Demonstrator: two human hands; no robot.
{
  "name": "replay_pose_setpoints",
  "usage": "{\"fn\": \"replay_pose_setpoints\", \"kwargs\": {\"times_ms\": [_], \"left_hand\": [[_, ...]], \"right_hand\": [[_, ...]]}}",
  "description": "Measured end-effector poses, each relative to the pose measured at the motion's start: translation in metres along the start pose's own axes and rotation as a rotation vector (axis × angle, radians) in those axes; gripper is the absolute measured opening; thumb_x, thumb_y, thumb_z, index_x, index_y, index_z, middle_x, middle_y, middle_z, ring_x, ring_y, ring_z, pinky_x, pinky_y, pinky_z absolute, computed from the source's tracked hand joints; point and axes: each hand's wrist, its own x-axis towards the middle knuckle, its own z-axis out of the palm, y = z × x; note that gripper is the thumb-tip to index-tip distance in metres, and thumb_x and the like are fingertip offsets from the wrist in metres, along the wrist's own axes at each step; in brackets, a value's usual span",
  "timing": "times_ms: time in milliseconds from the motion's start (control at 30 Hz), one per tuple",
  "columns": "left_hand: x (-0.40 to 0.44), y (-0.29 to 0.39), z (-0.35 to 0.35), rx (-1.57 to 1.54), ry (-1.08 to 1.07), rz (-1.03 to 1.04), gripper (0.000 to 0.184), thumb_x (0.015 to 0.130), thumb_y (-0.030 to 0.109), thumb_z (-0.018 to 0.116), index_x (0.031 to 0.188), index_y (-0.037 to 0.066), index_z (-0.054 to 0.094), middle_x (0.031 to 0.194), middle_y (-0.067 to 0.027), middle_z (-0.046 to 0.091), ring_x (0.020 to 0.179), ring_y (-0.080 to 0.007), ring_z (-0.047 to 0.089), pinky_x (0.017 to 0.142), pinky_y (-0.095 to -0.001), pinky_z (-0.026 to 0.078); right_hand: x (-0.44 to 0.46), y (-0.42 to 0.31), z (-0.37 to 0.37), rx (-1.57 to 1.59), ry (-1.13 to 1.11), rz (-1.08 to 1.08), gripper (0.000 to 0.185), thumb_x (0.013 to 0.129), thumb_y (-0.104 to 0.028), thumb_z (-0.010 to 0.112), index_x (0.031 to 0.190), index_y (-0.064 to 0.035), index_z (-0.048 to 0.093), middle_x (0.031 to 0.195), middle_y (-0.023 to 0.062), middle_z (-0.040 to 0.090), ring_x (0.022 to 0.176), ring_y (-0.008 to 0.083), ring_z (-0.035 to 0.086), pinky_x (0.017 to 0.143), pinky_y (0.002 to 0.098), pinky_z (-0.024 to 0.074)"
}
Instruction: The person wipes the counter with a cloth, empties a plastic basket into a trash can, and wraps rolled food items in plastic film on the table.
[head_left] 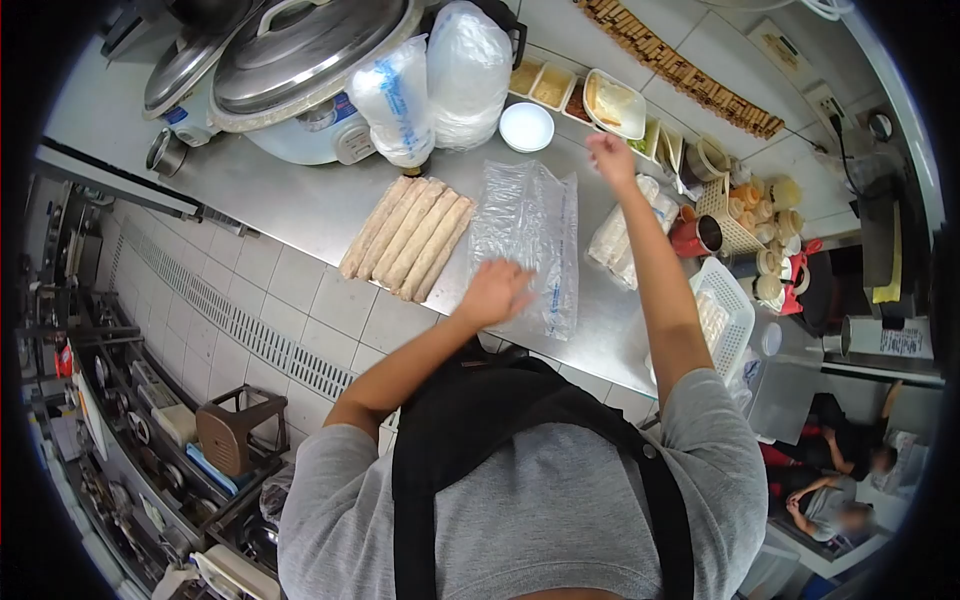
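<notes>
My left hand (pixel 495 293) rests, fingers apart, on the lower left part of a flat clear plastic bag (pixel 525 220) on the steel counter. Several long, pale brown rolls (pixel 408 238) lie side by side just left of the bag. My right hand (pixel 609 160) is raised at the back of the counter, in front of a white container (pixel 614 104) with something pale inside. Its fingers are curled together; whether anything small is between them is hidden. Plastic-wrapped rolls (pixel 632 232) lie below it, beside my right forearm.
Large lidded pots (pixel 310 75) and bagged white items (pixel 468 75) stand at the back left. A white bowl (pixel 527 127) sits behind the bag. To the right are a red cup (pixel 697 236), a white basket (pixel 737 308) and jars (pixel 768 262). Two people (pixel 835 505) are at lower right.
</notes>
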Motion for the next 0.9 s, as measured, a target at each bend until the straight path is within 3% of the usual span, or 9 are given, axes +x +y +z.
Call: {"fn": "replay_pose_setpoints", "kwargs": {"times_ms": [100, 233, 300, 433, 500, 600, 667, 833, 900], "left_hand": [[0.051, -0.045, 0.003, -0.030, 0.180, -0.034, 0.034, 0.083, 0.025, 0.063, 0.112, 0.008, 0.060, 0.094, -0.0116, 0.057, 0.090, -0.0316, 0.054, 0.078, -0.0426, 0.043], [0.097, -0.092, 0.010, -0.030, 0.030, -0.120, 0.033, 0.081, 0.019, 0.065, 0.112, 0.008, 0.060, 0.101, -0.0136, 0.059, 0.097, -0.0327, 0.054, 0.083, -0.0434, 0.044], [0.097, -0.099, 0.013, -0.043, -0.080, -0.188, 0.033, 0.080, 0.017, 0.065, 0.111, 0.008, 0.060, 0.103, -0.0141, 0.059, 0.100, -0.0328, 0.054, 0.085, -0.0434, 0.044], [0.084, -0.087, -0.002, 0.018, 0.048, -0.073, 0.033, 0.079, 0.016, 0.066, 0.110, 0.008, 0.060, 0.105, -0.0145, 0.059, 0.103, -0.0331, 0.053, 0.087, -0.0418, 0.044], [0.068, -0.074, -0.012, 0.010, 0.156, -0.036, 0.033, 0.079, 0.016, 0.067, 0.109, 0.007, 0.060, 0.103, -0.0142, 0.059, 0.101, -0.0329, 0.053, 0.085, -0.0413, 0.044], [0.018, -0.050, -0.029, -0.155, 0.075, -0.035, 0.027, 0.076, 0.019, 0.070, 0.097, 0.006, 0.059, 0.092, -0.0126, 0.056, 0.091, -0.0322, 0.053, 0.078, -0.0411, 0.044], [-0.016, -0.038, -0.035, -0.204, 0.045, -0.045, 0.024, 0.076, 0.020, 0.070, 0.091, 0.006, 0.059, 0.088, -0.0117, 0.054, 0.088, -0.0320, 0.052, 0.076, -0.0411, 0.044], [-0.074, -0.046, -0.022, -0.292, -0.314, 0.133, 0.024, 0.073, 0.023, 0.073, 0.079, 0.007, 0.056, 0.085, -0.0103, 0.053, 0.088, -0.0315, 0.054, 0.075, -0.0408, 0.045], [-0.084, -0.053, -0.021, -0.249, -0.352, 0.137, 0.023, 0.074, 0.024, 0.072, 0.079, 0.007, 0.057, 0.083, -0.0100, 0.054, 0.086, -0.0314, 0.055, 0.075, -0.0409, 0.045]], "right_hand": [[-0.043, -0.007, 0.011, 0.044, -0.189, 0.416, 0.018, 0.091, -0.020, 0.055, 0.101, -0.0073, 0.063, 0.084, 0.0039, 0.066, 0.070, 0.0110, 0.061, 0.064, 0.0252, 0.0499], [-0.047, 0.001, 0.029, 0.148, -0.543, 0.780, 0.026, 0.090, -0.023, 0.058, 0.108, -0.0052, 0.062, 0.094, 0.0078, 0.066, 0.081, 0.0151, 0.063, 0.071, 0.0297, 0.0516], [-0.041, 0.039, 0.048, -0.452, 0.140, -0.023, 0.030, 0.089, -0.022, 0.061, 0.113, -0.0033, 0.060, 0.104, 0.0110, 0.065, 0.091, 0.0186, 0.063, 0.079, 0.0325, 0.0509], [-0.070, 0.022, 0.028, -0.235, 0.461, -0.017, 0.034, 0.086, -0.023, 0.064, 0.112, -0.0026, 0.059, 0.109, 0.0148, 0.059, 0.094, 0.0257, 0.061, 0.085, 0.0356, 0.0479], [-0.108, 0.021, 0.017, -0.223, 0.284, -0.126, 0.023, 0.087, -0.015, 0.063, 0.107, -0.0039, 0.062, 0.095, 0.0067, 0.065, 0.086, 0.0134, 0.061, 0.077, 0.0278, 0.0484], [-0.199, 0.013, 0.004, -0.074, -0.059, 0.111, 0.008, 0.087, -0.013, 0.064, 0.089, -0.0053, 0.064, 0.074, -0.0036, 0.060, 0.070, 0.0062, 0.053, 0.065, 0.0230, 0.0440], [-0.252, 0.014, -0.005, -0.121, -0.310, 0.184, 0.008, 0.085, -0.015, 0.065, 0.085, -0.0072, 0.063, 0.077, 0.0015, 0.062, 0.070, 0.0091, 0.056, 0.064, 0.0251, 0.0451], [-0.314, 0.001, -0.007, -0.497, -0.486, -0.394, 0.016, 0.080, -0.023, 0.069, 0.080, -0.0088, 0.061, 0.085, 0.0075, 0.059, 0.074, 0.0282, 0.056, 0.067, 0.0386, 0.0477], [-0.312, 0.001, -0.008, -0.539, -0.572, -0.363, 0.022, 0.080, -0.028, 0.068, 0.074, -0.0078, 0.060, 0.083, 0.0081, 0.061, 0.074, 0.0314, 0.057, 0.068, 0.0427, 0.0476]]}}
